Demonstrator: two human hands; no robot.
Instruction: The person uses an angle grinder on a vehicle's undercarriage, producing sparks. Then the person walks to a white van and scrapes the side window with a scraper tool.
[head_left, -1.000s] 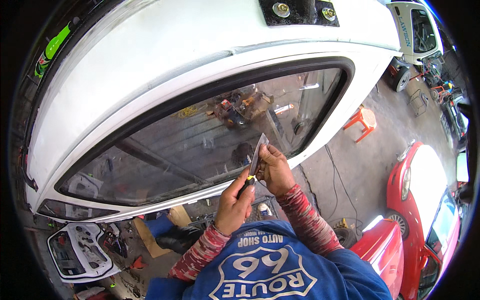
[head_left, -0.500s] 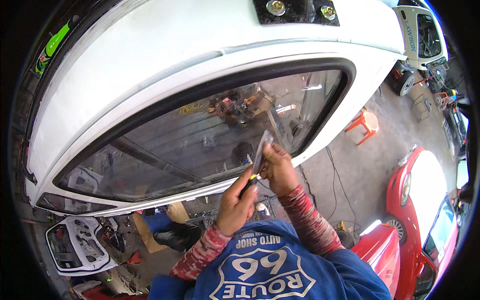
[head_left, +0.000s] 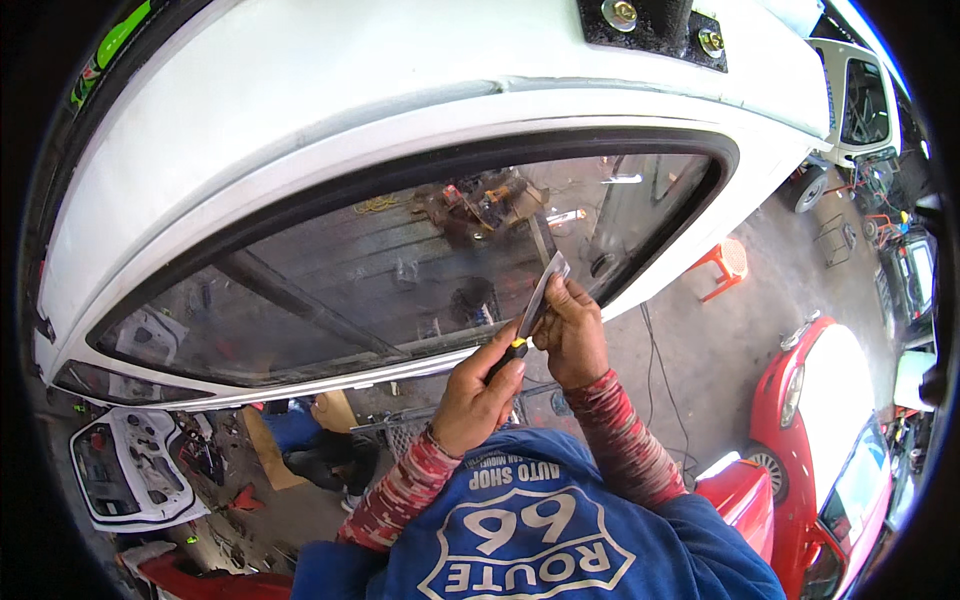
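Observation:
My left hand point(head_left: 474, 402) is closed round the black and yellow handle of a putty knife point(head_left: 540, 297), which points up and away from me. My right hand point(head_left: 576, 335) is closed at the blade, its fingers and thumb pressed against the metal near the tip. Whether a small bit of something lies between those fingers is hidden. Both hands are held in front of a large dark window point(head_left: 330, 290) with a black rubber seal, set in a white vehicle body point(head_left: 400, 60). The blade overlaps the glass in view; contact cannot be made out.
A black bracket with bolts point(head_left: 655, 28) sits on the white body. To the right are an orange stool point(head_left: 733, 260), cables point(head_left: 662, 375) on the floor and a red car point(head_left: 790, 400). A detached white door point(head_left: 140, 470) lies at left, near another person's legs point(head_left: 325, 450).
The view has shifted, moving the window and stool within it. Both hands keep their hold on the putty knife, which appears slightly farther right; the right hand's fingers have shifted a little along the blade.

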